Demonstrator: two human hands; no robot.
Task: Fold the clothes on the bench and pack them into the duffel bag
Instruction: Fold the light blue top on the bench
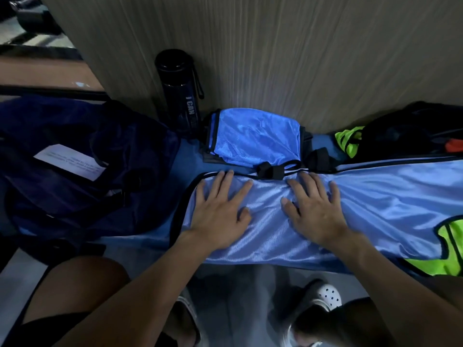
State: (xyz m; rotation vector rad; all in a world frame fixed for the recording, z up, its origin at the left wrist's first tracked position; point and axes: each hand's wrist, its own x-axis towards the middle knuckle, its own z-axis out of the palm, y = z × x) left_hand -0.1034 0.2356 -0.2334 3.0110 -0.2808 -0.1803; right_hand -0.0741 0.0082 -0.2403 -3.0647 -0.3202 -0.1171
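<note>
A shiny light-blue vest [375,204] with black trim lies spread along the blue bench [186,152]. My left hand [220,211] presses flat on its left end, fingers spread. My right hand [318,209] lies flat on the cloth beside it, fingers spread too. Behind them, against the wall, sits a folded blue vest [253,139] on a small pile. The dark navy duffel bag [75,169] lies open at the left end of the bench, a white paper [70,161] on it.
A black water bottle [180,91] stands against the wooden wall. Black straps [270,170] lie at the vest's far edge. Neon-green vests show at the back right [349,141] and the front right [448,249], next to a black bag [411,128]. My knees and white shoes are below.
</note>
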